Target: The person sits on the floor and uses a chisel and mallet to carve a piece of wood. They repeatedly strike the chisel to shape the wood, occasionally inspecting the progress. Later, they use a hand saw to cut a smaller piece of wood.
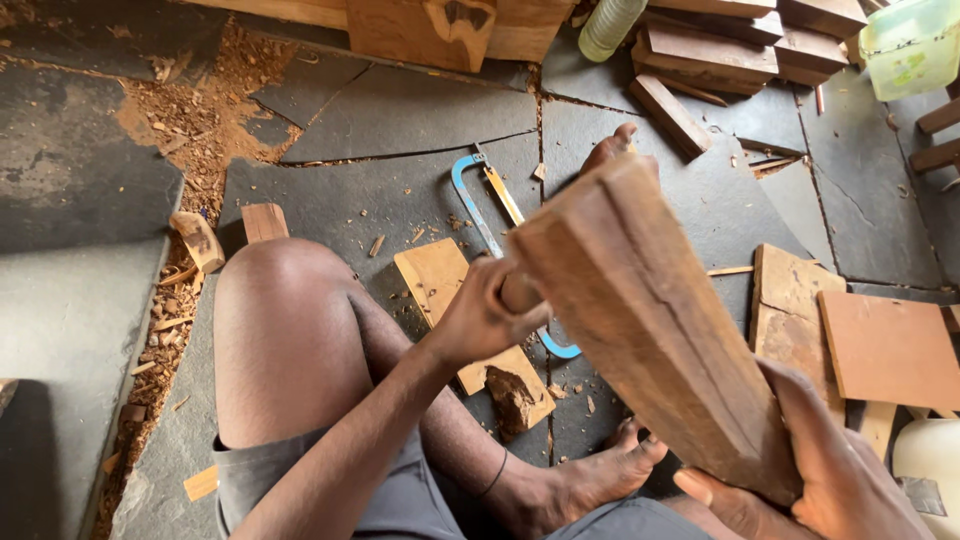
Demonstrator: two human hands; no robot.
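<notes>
Your left hand has its fingers curled shut around the upper left edge of the grooved wooden plank, raised above the stone floor. Your right hand cups the plank's lower end, fingers clamped beneath it.

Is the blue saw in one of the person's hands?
No: the blue hacksaw lies on the stone floor, while the left hand and right hand hold the wooden plank.

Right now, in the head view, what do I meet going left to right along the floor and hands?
Sawdust pile → bent knee → left hand → wooden block → right hand → flat reddish board.
</notes>
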